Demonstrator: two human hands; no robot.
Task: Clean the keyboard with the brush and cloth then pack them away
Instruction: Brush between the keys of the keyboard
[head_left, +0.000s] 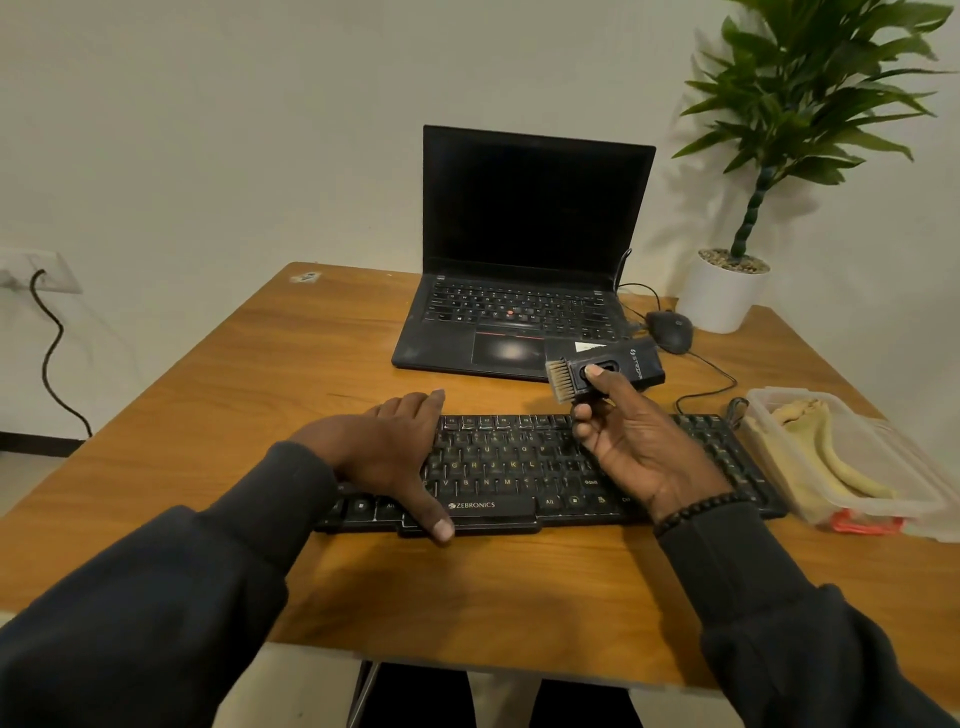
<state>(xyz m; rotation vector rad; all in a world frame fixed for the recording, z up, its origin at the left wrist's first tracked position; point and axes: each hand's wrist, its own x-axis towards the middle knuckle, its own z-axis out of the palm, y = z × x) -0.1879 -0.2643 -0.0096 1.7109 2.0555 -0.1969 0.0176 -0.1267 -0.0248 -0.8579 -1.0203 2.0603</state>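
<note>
The left hand (387, 452) lies flat, fingers straight, on the left part of the keyboard (540, 478). The right hand (641, 447), palm up, holds the brush (605, 371) above the keyboard, bristles pointing left. The cloth (826, 452) lies in the container (914, 499) at the right.

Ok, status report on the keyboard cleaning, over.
Left hand flat on keyboard, steadying. Right hand grips brush, bristles raised off keys. Cloth in container, right. Nothing obstructing.

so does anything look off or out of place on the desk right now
Nothing stands out. The keyboard lies flat under the left hand, the right hand holds the brush above it, and the cloth sits in its plastic container.
</note>
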